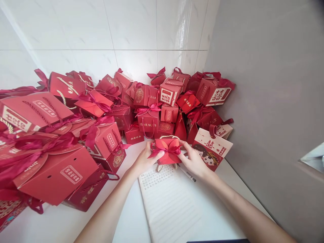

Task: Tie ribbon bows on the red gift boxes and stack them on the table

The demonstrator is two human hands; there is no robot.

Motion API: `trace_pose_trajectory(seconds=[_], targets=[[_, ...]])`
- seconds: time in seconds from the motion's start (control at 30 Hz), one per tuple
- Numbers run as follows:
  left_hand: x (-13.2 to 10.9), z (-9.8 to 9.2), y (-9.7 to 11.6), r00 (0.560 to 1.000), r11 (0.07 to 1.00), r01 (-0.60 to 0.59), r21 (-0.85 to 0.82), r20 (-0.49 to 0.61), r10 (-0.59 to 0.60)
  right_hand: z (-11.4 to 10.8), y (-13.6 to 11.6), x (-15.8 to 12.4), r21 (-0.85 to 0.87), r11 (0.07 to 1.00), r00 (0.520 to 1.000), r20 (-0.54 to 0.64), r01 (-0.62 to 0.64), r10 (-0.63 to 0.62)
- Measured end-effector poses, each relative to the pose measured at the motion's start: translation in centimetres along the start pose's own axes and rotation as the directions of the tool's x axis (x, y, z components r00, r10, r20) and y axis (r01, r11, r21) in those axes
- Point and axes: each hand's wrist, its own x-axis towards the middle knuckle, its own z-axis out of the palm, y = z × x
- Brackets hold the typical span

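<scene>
A small red gift box [165,145] with a dark red ribbon bow on top and pale rope handles is held between my two hands. My left hand [149,158] grips its left side, the thumb resting on the ribbon. On the opposite side, my right hand [192,158] closes round the box with its thumb by the bow. Beneath the box lies an open notebook [172,209] with lines of handwriting near its top. A pen [188,175] rests beside it, partly covered by my right hand.
Many red gift boxes [149,94] with ribbons and rope handles are piled along the tiled wall [134,30]. Larger ones [58,168] crowd the left side. A box with cartoon figures [211,148] stands at right, by a grey wall [273,101]. Everything sits on a white table [126,209].
</scene>
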Motion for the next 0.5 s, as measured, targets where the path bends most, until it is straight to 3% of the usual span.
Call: trace_pose_trajectory(seconds=[0.3, 0.4, 0.5], targets=[[0.06, 0.61, -0.62, 0.995, 1.0, 0.022, 0.005, -0.097, -0.022, -0.09, -0.12, 0.2, 0.051, 0.999, 0.999, 0.054, -0.001, -0.002], [0.31, 0.33, -0.5, 0.979, 0.991, 0.13, -0.023, -0.153, -0.132, -0.17, 0.1, 0.14, -0.121, 0.993, 0.999, 0.036, 0.002, 0.002], [0.52, -0.07, -0.12, 0.962, 0.981, 0.185, -0.055, -0.194, -0.192, -0.36, 0.3, -0.17, -0.362, 0.931, 0.981, 0.161, -0.043, 0.108]])
